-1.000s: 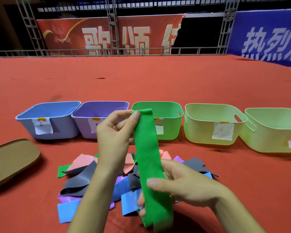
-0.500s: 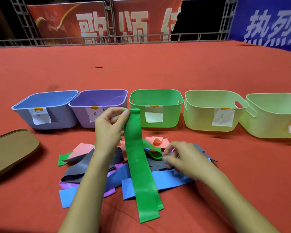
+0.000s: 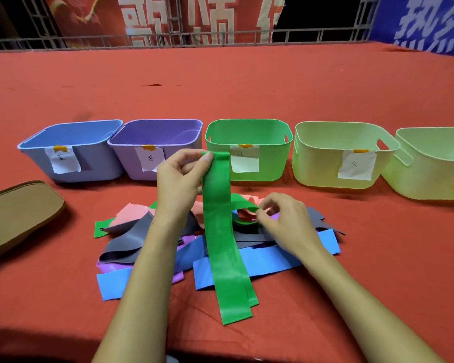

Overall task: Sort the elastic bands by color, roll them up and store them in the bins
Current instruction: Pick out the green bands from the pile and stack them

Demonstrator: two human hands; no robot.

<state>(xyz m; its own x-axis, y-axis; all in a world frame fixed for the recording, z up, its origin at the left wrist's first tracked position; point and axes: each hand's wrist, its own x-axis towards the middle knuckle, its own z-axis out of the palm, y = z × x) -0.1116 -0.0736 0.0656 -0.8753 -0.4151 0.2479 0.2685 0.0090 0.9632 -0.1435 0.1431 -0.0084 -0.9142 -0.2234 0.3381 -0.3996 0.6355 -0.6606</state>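
We are mid-sort, gathering the greens before any rolling starts. Our left hand (image 3: pixel 180 182), at the centre of the frame, pinches the top ends of the green bands (image 3: pixel 220 231) between thumb and fingers, so the strips hang straight down over the pile of bands (image 3: pixel 152 231) and their free ends trail onto the red tabletop (image 3: pixel 378 258) toward the lower middle. Our right hand (image 3: pixel 286 221), just right of them, has its grip closed on a looped green band (image 3: pixel 243 205) still half buried among pink, grey and blue pieces. To do this well, we judge it best to draw that loop out slowly and upward, so it slips free without dragging its neighbours, then lay its end flush with the ends already held; even ends should give a tighter roll. The green bin (image 3: pixel 248 127) waits directly behind the held strips, mid-row between the purple bin (image 3: pixel 155 127) and the pale green bin (image 3: pixel 344 129), with the blue bin (image 3: pixel 71 132) at the left end; all look empty from here. Compared with half a second ago the arrangement matches closely: the left hand keeps the same pinch, and the right hand was already reaching at the loop. A second ago the right hand was lower, holding the hanging green strip itself near the bottom of the frame.
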